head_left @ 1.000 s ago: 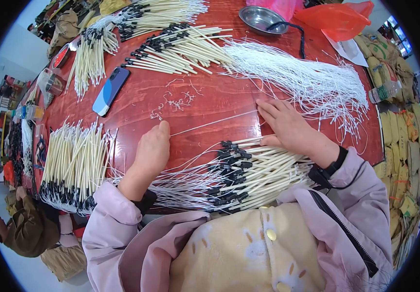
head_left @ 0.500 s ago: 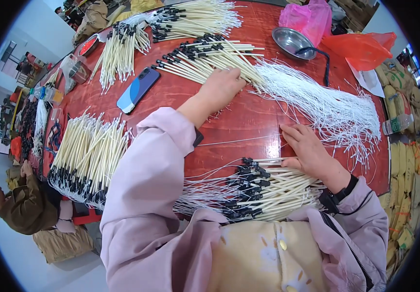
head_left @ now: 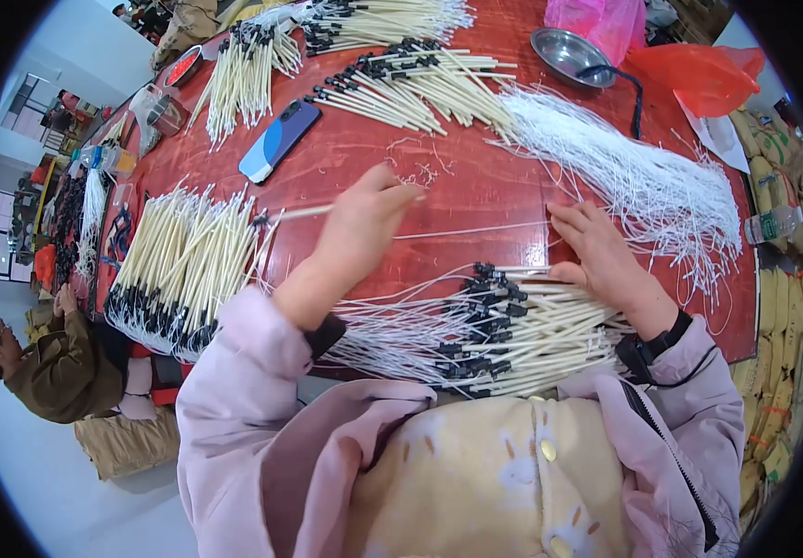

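Left hand (head_left: 364, 228): slightly blurred, raised over the desk, knuckles uppermost, forearm slanting up and inward from the lower left; grip closed on one slender cream stick with a black end (head_left: 304, 213), which projects leftward from the fist, black end outermost.

Right hand (head_left: 598, 265): palm down, low, forearm angled inward from the lower right; grip apart, thumb spread from the fingers. Fingertips at the right end of a single thin white cord (head_left: 476, 231); whether they press it cannot be told. Thumb beside the upper edge of a bundle of cream sticks with black fittings (head_left: 564, 325), fittings to the left, white strands trailing leftward.

Left of the left hand: one dense row of cream sticks (head_left: 187, 260), black ends toward the person.

Beyond the hands: small pale scraps (head_left: 422, 175); one blue and dark purple phone (head_left: 282, 139), lying flat; one loose heap of cream sticks with black ends (head_left: 420, 88); one broad hank of white cords (head_left: 634, 177); one round, shiny metal bowl (head_left: 564, 56).

Support: one red, glossy wood-grained desk (head_left: 485, 191).
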